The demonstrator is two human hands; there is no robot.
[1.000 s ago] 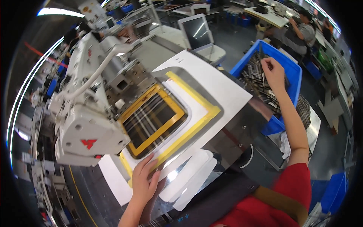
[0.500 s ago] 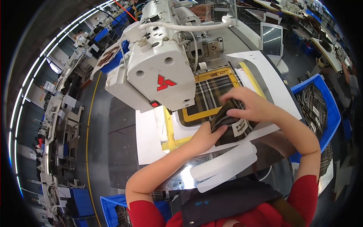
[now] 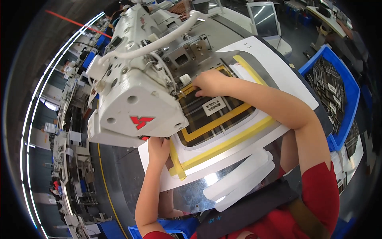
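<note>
A dark plaid fabric piece with a white label [image 3: 214,106] lies flat inside a yellow frame [image 3: 217,122], under the side of a white industrial sewing machine [image 3: 137,107]. My right hand [image 3: 213,83] reaches over the frame to its far side, fingers bent and closed at the fabric's far edge; the fingertips are partly hidden. Beside the lower edge of the machine head, my left hand [image 3: 158,150] is closed with its fingers curled. What it holds, if anything, cannot be made out.
White sheeting with yellow tape strips [image 3: 227,143] surrounds the frame. White strips [image 3: 238,177] lie on the shiny metal table edge. On the right stands a blue bin [image 3: 352,115] of labelled plaid pieces. A screen [image 3: 263,20] stands behind, and another blue bin [image 3: 167,226] is low in front.
Both hands held the folded plaid piece above the frame; now it lies flat inside it. My left hand has moved left to the machine head, my right to the frame's far side. The view has shifted.
</note>
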